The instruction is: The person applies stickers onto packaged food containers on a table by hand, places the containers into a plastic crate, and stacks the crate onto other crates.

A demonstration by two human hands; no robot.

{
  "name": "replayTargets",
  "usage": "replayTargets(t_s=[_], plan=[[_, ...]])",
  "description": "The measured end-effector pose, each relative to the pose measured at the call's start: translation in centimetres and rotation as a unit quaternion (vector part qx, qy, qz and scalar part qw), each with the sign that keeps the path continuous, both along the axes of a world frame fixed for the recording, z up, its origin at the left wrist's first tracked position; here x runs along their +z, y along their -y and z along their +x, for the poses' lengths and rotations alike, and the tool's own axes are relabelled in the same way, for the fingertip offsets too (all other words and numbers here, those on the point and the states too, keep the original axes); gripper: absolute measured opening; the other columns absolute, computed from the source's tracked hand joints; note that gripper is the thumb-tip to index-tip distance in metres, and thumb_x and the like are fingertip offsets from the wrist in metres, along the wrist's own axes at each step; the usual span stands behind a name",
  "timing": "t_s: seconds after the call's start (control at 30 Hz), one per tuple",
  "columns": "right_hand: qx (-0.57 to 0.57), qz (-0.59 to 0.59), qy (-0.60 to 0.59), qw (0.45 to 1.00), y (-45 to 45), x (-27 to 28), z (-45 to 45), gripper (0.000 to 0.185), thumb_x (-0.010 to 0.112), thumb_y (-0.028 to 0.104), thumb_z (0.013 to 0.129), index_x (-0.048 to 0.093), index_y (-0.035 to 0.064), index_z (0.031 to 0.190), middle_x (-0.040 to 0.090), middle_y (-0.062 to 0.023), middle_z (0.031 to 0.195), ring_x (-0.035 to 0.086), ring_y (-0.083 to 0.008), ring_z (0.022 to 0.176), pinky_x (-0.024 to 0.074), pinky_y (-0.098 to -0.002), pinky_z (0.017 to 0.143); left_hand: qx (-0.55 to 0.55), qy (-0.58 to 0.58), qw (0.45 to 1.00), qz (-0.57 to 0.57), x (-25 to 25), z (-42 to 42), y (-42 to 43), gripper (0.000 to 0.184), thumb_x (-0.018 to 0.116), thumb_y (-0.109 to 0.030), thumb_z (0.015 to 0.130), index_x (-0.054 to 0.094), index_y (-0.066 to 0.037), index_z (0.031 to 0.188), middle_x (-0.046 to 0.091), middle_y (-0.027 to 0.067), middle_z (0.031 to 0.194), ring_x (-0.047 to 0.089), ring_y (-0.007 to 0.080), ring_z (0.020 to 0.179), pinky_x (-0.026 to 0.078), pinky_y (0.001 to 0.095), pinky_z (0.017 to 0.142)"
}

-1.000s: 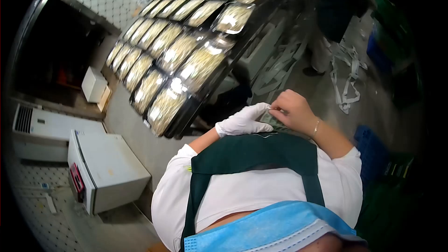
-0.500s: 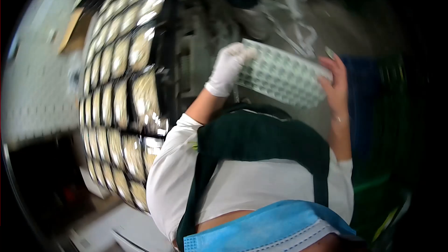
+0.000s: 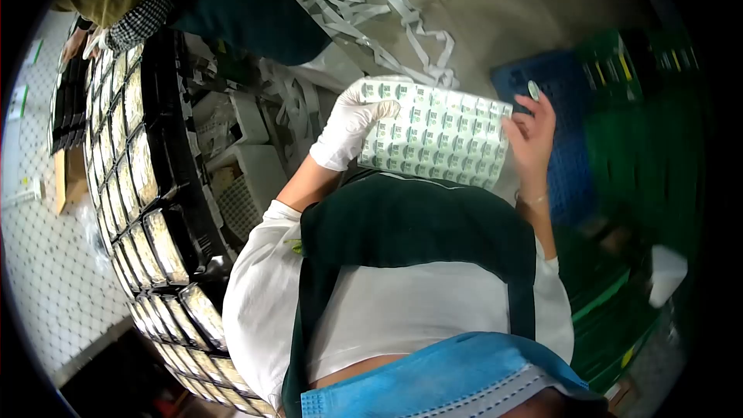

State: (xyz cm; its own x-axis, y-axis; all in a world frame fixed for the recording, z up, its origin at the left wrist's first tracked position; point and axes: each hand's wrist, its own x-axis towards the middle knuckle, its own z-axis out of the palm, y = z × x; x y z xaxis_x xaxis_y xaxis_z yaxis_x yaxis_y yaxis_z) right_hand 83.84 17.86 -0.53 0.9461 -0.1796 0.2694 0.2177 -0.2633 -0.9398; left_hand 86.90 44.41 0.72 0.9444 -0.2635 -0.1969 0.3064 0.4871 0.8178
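Far left, 9 o'clock: film-wrapped black trays (image 3: 145, 166), stacked in rows, probably to save room. Left hand (image 3: 350, 122), gloved, clamps label sheet (image 3: 443, 135) at the sheet's 9, thumb on top, likely to steady it. Sheet at 12 from apron bib (image 3: 418, 224). Right hand (image 3: 532, 139), bare, at sheet's 3: fingers curled; whether pinching the edge, cannot tell. Small label (image 3: 532, 90) on a raised fingertip, presumably stuck there.
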Motion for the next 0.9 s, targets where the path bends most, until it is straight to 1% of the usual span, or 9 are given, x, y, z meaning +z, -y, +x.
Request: replayTargets(t_s=[0.03,0.13,0.37,0.47,0.57,0.67,0.73,0.77,0.9], plan=[[-0.029,-0.119,0.039,0.992,1.3,-0.8,2.0,0.06,0.062,0.0,0.071,0.031,-0.0009,0.122,0.051,-0.0117,0.103,0.051,-0.0142,0.083,0.0411,-0.0247,0.071,0.009,-0.026,1.0,0.005,-1.3,1.8,0.6,0.027,0.063,0.003,0.071,0.056,0.0,0.098,0.062,0.0077,0.09,0.059,0.0135,0.08,0.048,0.0243,0.072],[0.028,-0.164,-0.02,0.986,4.9,-0.2,9.0,0.063,0.064,0.003,0.069,0.031,-0.0009,0.122,0.051,-0.0099,0.102,0.049,-0.0139,0.086,0.0379,-0.0253,0.073,0.042,-0.028,0.998,0.021,-2.3,7.8,3.2,0.022,0.062,-0.001,0.075,0.057,-0.002,0.096,0.062,0.0067,0.089,0.059,0.0114,0.077,0.048,0.0231,0.068],[0.137,0.047,-0.057,0.988,6.3,0.9,26.1,0.064,0.061,-0.003,0.071,0.027,0.0003,0.124,0.048,-0.0115,0.108,0.052,-0.0116,0.077,0.0415,-0.0216,0.065,0.111,-0.051,0.992,0.01,-0.7,20.1,6.2,0.017,0.065,-0.005,0.073,0.058,-0.002,0.089,0.063,0.0042,0.081,0.059,0.0101,0.071,0.047,0.021,0.062],[0.185,0.124,-0.043,0.974,5.3,-0.3,33.1,0.059,0.057,-0.005,0.074,0.026,0.0,0.124,0.047,-0.0146,0.111,0.053,-0.0126,0.085,0.0439,-0.0226,0.071,0.116,-0.051,0.991,0.039,-0.7,26.3,6.3,0.014,0.065,-0.003,0.073,0.059,-0.003,0.086,0.062,0.0033,0.075,0.058,0.01,0.065,0.047,0.0218,0.057],[0.201,0.141,-0.059,0.968,4.9,-1.3,39.4,0.053,0.056,-0.005,0.076,0.028,-0.0003,0.121,0.05,-0.0146,0.107,0.053,-0.0131,0.087,0.044,-0.023,0.074,0.139,-0.111,0.983,0.043,-1.1,33.0,5.8,0.012,0.061,-0.003,0.076,0.059,-0.001,0.087,0.063,0.0055,0.078,0.059,0.011,0.067,0.048,0.0227,0.059],[0.158,0.153,-0.049,0.974,4.4,-1.3,47.0,0.047,0.055,-0.005,0.076,0.033,-0.0002,0.117,0.051,-0.0151,0.105,0.052,-0.016,0.091,0.0428,-0.0259,0.079,0.069,0.003,0.997,-0.015,-2.6,41.9,5.1,0.025,0.061,-0.005,0.076,0.055,0.003,0.099,0.061,0.0081,0.09,0.059,0.0144,0.078,0.049,0.0262,0.071],[0.146,0.126,-0.022,0.981,4.1,-0.4,52.6,0.048,0.055,-0.005,0.076,0.032,-0.0004,0.117,0.05,-0.016,0.106,0.05,-0.0173,0.093,0.0411,-0.0275,0.082,0.028,0.017,0.999,0.0,1.7,48.5,5.0,0.038,0.056,0.005,0.07,0.05,0.003,0.108,0.057,0.0105,0.103,0.056,0.0159,0.09,0.047,0.0259,0.077],[0.141,0.108,-0.029,0.984,3.6,0.9,55.3,0.049,0.055,-0.005,0.076,0.032,-0.0006,0.118,0.049,-0.0165,0.107,0.05,-0.0179,0.094,0.0401,-0.0281,0.084,-0.029,0.048,0.998,-0.035,1.2,52.5,4.5,0.037,0.057,0.004,0.069,0.051,0.002,0.106,0.058,0.0088,0.099,0.057,0.0155,0.087,0.047,0.0261,0.076],[0.121,0.108,-0.003,0.987,2.4,4.7,66.3,0.053,0.054,-0.006,0.075,0.028,-0.0008,0.121,0.047,-0.0167,0.109,0.048,-0.0189,0.097,0.0386,-0.0298,0.086,0.026,0.102,0.989,-0.102,1.0,65.8,3.7,0.024,0.063,-0.004,0.071,0.058,0.002,0.095,0.062,0.0069,0.086,0.058,0.0119,0.075,0.047,0.0236,0.069]])
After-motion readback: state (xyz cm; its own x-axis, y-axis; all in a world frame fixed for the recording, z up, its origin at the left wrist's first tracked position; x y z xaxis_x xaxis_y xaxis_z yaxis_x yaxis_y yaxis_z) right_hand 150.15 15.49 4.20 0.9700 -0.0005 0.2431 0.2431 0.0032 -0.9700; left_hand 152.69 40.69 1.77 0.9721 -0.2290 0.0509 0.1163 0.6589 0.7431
